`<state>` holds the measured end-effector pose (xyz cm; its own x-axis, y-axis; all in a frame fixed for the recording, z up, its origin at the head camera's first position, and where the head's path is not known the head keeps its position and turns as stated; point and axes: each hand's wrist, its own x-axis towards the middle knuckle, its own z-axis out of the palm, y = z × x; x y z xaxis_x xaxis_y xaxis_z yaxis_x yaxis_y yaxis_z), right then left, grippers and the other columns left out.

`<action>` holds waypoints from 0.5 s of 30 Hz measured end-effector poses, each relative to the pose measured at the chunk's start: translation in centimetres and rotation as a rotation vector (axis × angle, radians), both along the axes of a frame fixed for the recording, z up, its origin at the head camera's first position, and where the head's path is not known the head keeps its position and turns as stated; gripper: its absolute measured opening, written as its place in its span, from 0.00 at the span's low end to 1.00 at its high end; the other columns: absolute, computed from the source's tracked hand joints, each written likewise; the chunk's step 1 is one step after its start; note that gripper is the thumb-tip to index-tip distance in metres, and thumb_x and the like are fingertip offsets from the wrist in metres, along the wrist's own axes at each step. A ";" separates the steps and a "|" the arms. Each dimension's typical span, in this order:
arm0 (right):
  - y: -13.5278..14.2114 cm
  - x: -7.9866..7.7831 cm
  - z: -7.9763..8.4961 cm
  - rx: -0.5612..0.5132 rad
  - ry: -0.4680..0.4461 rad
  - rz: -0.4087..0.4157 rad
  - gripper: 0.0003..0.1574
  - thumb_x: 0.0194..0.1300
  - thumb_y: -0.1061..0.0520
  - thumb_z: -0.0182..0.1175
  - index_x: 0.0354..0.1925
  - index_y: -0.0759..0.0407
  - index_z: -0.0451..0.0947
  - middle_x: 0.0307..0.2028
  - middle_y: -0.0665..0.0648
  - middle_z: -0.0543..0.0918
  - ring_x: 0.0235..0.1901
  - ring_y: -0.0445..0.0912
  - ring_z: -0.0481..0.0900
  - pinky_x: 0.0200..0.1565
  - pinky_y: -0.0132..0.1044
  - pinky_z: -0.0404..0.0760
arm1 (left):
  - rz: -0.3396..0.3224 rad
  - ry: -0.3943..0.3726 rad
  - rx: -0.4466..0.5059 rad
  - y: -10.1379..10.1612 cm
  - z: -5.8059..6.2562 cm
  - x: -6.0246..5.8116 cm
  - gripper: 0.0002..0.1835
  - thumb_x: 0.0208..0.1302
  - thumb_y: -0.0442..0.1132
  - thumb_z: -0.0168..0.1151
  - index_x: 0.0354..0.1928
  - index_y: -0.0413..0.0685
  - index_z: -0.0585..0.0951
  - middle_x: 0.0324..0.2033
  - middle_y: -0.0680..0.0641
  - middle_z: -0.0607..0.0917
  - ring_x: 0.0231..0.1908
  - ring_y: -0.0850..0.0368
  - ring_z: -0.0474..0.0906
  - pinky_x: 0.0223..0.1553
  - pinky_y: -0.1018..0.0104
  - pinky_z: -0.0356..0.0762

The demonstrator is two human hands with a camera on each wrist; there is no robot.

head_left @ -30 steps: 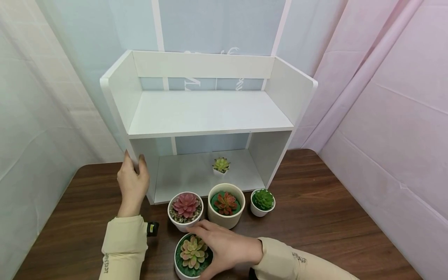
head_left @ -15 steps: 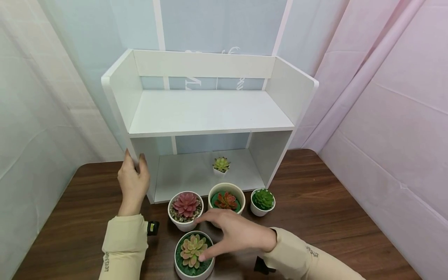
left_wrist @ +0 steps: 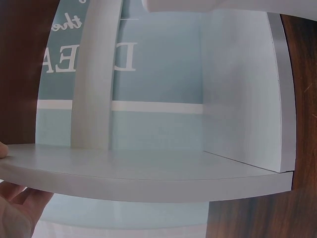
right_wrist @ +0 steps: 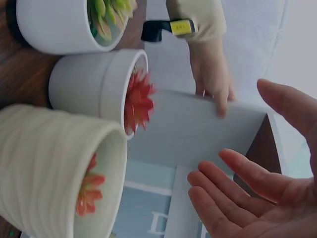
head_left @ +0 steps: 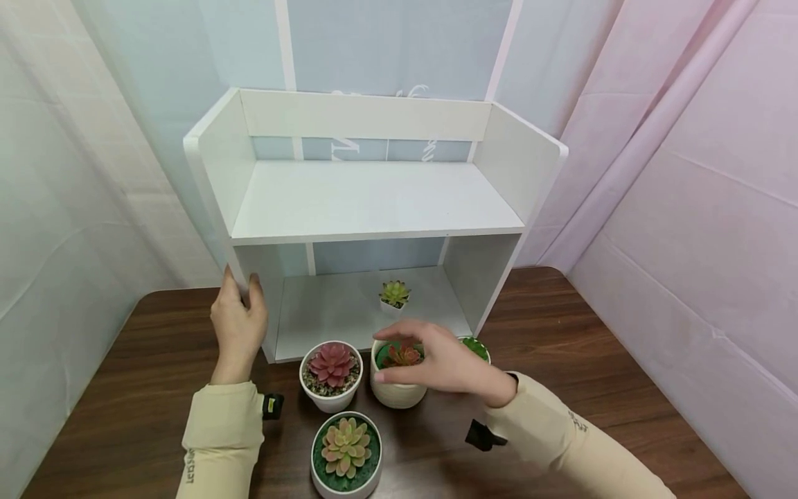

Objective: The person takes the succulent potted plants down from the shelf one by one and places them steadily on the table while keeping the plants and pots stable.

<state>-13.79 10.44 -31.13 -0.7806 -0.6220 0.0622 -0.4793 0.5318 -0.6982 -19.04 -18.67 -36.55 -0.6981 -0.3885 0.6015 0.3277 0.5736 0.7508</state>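
My left hand (head_left: 239, 326) grips the left side panel of a white two-tier shelf (head_left: 374, 197); in the left wrist view the thumb and fingers lie on opposite faces of that panel (left_wrist: 148, 188). Over a cream pot (head_left: 397, 396) with a red succulent hovers my right hand (head_left: 445, 360), thumb and fingers spread. The right wrist view shows this hand apart from the ribbed cream pot (right_wrist: 54, 173). Left of it stands a white pot with a pink succulent (head_left: 330, 374). A green succulent (head_left: 476, 346) is partly hidden behind the right hand.
A small light-green succulent (head_left: 394, 296) stands on the shelf's lower board. Nearest the camera is a white pot with a yellow-pink succulent (head_left: 346, 454). Everything stands on a dark wooden table (head_left: 592, 388), with pale curtains (head_left: 704, 277) at the sides.
My right hand has moved from the front yellow-pink succulent up and right to the cream pot. The left hand stays on the panel, and the pots have not moved.
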 end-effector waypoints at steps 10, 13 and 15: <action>1.2 -3.4 1.0 0.006 0.004 -0.131 0.30 0.59 0.46 0.67 0.57 0.55 0.76 0.55 0.55 0.81 0.56 0.50 0.77 0.58 0.45 0.73 | 0.000 0.005 -0.013 -0.1 -0.3 0.0 0.19 0.70 0.34 0.49 0.59 0.31 0.70 0.50 0.27 0.79 0.48 0.27 0.77 0.43 0.33 0.72; 1.3 -4.4 0.9 0.010 -0.003 -0.180 0.31 0.58 0.45 0.67 0.57 0.56 0.76 0.54 0.57 0.81 0.55 0.51 0.78 0.57 0.46 0.74 | 0.003 0.004 -0.011 -0.1 -0.2 0.0 0.19 0.70 0.34 0.49 0.59 0.32 0.71 0.50 0.27 0.79 0.48 0.27 0.77 0.43 0.33 0.72; 1.4 -5.0 0.9 0.013 -0.032 -0.220 0.32 0.57 0.44 0.67 0.57 0.55 0.76 0.55 0.57 0.81 0.55 0.52 0.78 0.57 0.47 0.74 | 0.004 0.003 -0.011 -0.1 -0.2 0.0 0.19 0.70 0.34 0.49 0.59 0.32 0.71 0.50 0.27 0.79 0.48 0.27 0.77 0.43 0.33 0.72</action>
